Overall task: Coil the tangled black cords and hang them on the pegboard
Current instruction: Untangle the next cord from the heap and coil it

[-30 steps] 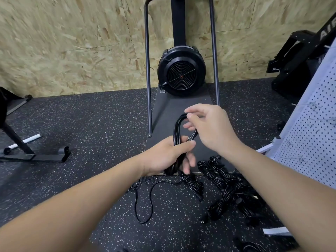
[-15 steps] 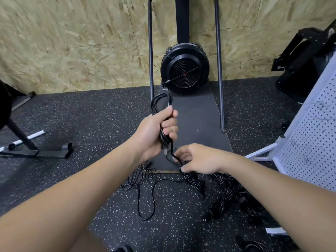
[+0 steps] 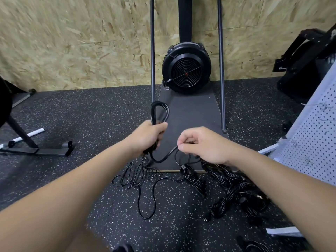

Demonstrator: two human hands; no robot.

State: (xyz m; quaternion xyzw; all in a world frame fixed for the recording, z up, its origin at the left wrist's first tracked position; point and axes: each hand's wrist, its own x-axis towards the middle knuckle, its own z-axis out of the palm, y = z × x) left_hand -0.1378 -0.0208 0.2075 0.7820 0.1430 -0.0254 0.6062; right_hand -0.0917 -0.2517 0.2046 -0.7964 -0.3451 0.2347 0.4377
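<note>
the left hand [image 3: 148,138] is clenched round a part-made coil [image 3: 159,113] of black cord, whose loops stand up above the fist in front of the fan unit [image 3: 186,70]. the right hand [image 3: 203,145], just right of the left and nearer the viewer than the fan unit, pinches the free run of the same cord [image 3: 163,158] between thumb and fingertips; the run sags between the two hands. the remaining tangled cords [image 3: 234,190] lie in a heap on the floor [image 3: 72,110], below the platform [image 3: 190,124] that carries the fan unit, with loose strands trailing left of the heap. the pegboard [image 3: 312,142] stands far right of the fan unit. the cord looks light, limp and smooth, likely to spring open unless gripped at the crossing of its loops.
</note>
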